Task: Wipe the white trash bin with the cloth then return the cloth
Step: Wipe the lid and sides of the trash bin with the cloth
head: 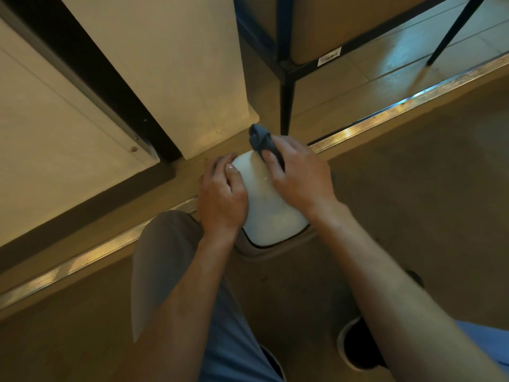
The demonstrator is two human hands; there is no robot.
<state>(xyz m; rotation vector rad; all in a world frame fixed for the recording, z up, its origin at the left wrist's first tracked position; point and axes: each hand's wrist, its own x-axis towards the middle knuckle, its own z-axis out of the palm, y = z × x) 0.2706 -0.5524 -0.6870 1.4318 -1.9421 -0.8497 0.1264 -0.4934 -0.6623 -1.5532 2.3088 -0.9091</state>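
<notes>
Both hands on the bin (271, 205), cloth (261, 140) at its far end.

We see the white bin on the tan floor (413, 188), just beside a metal strip (385, 111) that runs across the floor, with the foot of a pale cabinet (165, 64) near its far end. The left hand (221, 194) rests on the bin's left side, fingers curled round its edge, thumb on top. The right hand (298, 175) lies on the bin's right side and holds the dark blue cloth, fingers curled over it; the bunched end of the cloth sticks out past the fingertips at the bin's far end. A black leg of a rack (286, 100) stands just beyond the cloth. Our knee (165, 257) is beside the left forearm; a shoe (358, 346) shows under the right forearm.
</notes>
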